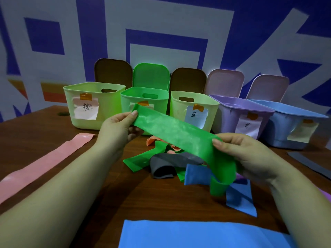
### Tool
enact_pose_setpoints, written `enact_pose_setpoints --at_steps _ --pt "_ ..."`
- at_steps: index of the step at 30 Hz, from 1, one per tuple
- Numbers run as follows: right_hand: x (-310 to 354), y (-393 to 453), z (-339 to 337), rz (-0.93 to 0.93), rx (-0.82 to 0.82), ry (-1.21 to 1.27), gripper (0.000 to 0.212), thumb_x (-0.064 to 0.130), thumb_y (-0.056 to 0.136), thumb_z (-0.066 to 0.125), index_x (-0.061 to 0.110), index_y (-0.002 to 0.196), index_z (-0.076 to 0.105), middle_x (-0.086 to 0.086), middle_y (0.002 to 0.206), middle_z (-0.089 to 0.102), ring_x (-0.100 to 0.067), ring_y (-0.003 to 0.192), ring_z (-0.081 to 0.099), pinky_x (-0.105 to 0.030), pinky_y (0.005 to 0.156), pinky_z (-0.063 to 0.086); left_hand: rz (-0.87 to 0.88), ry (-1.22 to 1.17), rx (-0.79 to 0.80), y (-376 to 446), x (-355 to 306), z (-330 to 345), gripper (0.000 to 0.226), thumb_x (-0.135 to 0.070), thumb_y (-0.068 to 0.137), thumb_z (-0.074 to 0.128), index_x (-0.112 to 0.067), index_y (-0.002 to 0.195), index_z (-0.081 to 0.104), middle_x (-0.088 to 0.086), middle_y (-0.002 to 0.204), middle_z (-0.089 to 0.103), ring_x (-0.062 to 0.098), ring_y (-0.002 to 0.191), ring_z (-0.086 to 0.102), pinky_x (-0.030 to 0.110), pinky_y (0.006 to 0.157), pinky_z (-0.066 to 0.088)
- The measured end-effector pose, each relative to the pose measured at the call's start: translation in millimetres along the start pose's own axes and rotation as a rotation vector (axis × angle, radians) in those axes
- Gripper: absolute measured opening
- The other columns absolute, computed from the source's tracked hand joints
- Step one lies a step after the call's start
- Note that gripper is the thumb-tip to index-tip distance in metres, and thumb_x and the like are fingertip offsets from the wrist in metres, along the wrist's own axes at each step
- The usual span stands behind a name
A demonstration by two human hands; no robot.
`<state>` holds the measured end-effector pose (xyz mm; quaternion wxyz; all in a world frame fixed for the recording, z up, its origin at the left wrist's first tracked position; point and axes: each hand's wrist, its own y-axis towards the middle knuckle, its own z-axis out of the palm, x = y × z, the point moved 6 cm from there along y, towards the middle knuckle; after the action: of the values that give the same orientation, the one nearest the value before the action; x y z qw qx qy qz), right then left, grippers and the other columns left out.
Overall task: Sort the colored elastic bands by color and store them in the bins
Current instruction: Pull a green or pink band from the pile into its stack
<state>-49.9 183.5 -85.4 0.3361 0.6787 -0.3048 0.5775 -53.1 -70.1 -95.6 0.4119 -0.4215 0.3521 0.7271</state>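
both hands, left hand [116,129] and right hand [245,154], are pinching a wide green elastic band [172,131], holding it stretched above the brown wooden table [35,126] before five labelled plastic bins [93,104].

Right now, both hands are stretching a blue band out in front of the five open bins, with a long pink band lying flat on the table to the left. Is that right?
Not quite: the band held between the left hand and the right hand is green, not blue, as the head view shows. The rest holds: five open bins stand behind it, and a long pink band lies flat on the table to the left.
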Motion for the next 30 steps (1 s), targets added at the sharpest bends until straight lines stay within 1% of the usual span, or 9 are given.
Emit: enact_pose_setpoints --at_steps 2,4,11,14,16,19,24,26,30 --pt "1.9 -1.7 5.3 0.010 0.076 0.117 0.049 0.033 0.050 0.087 0.012 0.093 0.076 -0.018 0.091 0.072 -0.030 0.079 0.070 -0.032 0.066 0.056 -0.009 -0.013 -0.012 1.1 0.8 -1.3 0.008 -0.015 0.093 0.054 -0.010 0.090 0.060 0.007 0.084 0.063 0.009 0.060 0.060 0.020 0.055 0.057" --pt "3.5 -3.9 7.6 0.034 0.109 0.148 0.042 0.021 0.055 0.081 0.016 0.096 0.076 -0.018 0.097 0.072 -0.027 0.081 0.072 -0.030 0.061 0.057 -0.019 -0.022 -0.031 2.9 1.0 -4.0 0.008 -0.015 0.093 0.054 -0.010 0.092 0.059 0.007 0.085 0.062 0.011 0.064 0.058 0.021 0.060 0.058" --pt "-2.3 -7.8 4.7 0.174 0.099 -0.084 0.035 0.001 0.072 0.061 0.008 0.106 0.067 -0.020 0.098 0.071 -0.027 0.080 0.072 -0.026 0.058 0.058 0.011 0.029 -0.053 11.8 1.1 -15.8 0.008 -0.016 0.093 0.054 -0.010 0.092 0.059 0.010 0.092 0.066 0.015 0.076 0.065 0.023 0.064 0.059" --pt "-1.0 -8.8 -4.6 0.187 0.061 -0.163 0.029 0.002 0.072 0.065 0.003 0.101 0.067 -0.021 0.093 0.072 -0.025 0.075 0.072 -0.023 0.056 0.055 0.041 0.073 -0.054 15.0 0.6 -19.0 0.009 -0.017 0.094 0.054 -0.010 0.092 0.060 0.008 0.088 0.065 0.011 0.068 0.065 0.023 0.064 0.059" --pt "0.0 -9.4 -11.4 0.182 0.038 -0.195 0.024 0.009 0.070 0.079 0.003 0.091 0.070 -0.021 0.087 0.072 -0.023 0.068 0.071 -0.022 0.055 0.054 0.044 0.098 -0.056 16.2 2.1 -20.6 0.010 -0.016 0.095 0.053 -0.009 0.092 0.059 0.008 0.086 0.065 0.011 0.068 0.066 0.025 0.066 0.059" --pt "-0.7 -10.2 -21.6 0.176 0.006 -0.254 0.039 0.024 0.045 0.086 0.007 0.077 0.072 -0.020 0.082 0.072 -0.022 0.065 0.070 -0.022 0.054 0.054 0.046 0.104 -0.087 18.7 3.6 -25.6 0.010 -0.016 0.095 0.052 -0.011 0.090 0.059 0.011 0.095 0.065 0.018 0.079 0.066 0.024 0.062 0.059" --pt "-5.9 -7.1 -30.3 0.137 -0.018 -0.233 0.063 0.040 0.021 0.095 0.011 0.072 0.075 -0.022 0.083 0.072 -0.024 0.068 0.071 -0.025 0.057 0.057 -0.008 0.028 -0.209 22.8 7.4 -41.2 0.010 -0.015 0.097 0.050 -0.007 0.099 0.056 0.010 0.096 0.063 0.019 0.086 0.064 0.026 0.057 0.056" --pt "-5.9 -5.2 -34.0 0.132 -0.051 -0.220 0.064 0.037 0.020 0.096 0.010 0.074 0.074 -0.023 0.087 0.072 -0.026 0.071 0.071 -0.028 0.061 0.059 -0.012 0.012 -0.240 23.6 6.2 -45.4 0.009 -0.015 0.097 0.049 -0.009 0.097 0.056 0.009 0.095 0.062 0.018 0.085 0.064 0.027 0.061 0.055" --pt "-3.5 -3.9 -45.6 0.105 -0.171 -0.260 0.044 0.030 0.042 0.090 0.008 0.076 0.072 -0.021 0.090 0.072 -0.022 0.071 0.069 -0.026 0.064 0.057 -0.027 0.004 -0.274 25.3 7.3 -48.9 0.009 -0.015 0.097 0.048 -0.009 0.097 0.055 0.007 0.096 0.059 0.016 0.084 0.061 0.029 0.062 0.052"
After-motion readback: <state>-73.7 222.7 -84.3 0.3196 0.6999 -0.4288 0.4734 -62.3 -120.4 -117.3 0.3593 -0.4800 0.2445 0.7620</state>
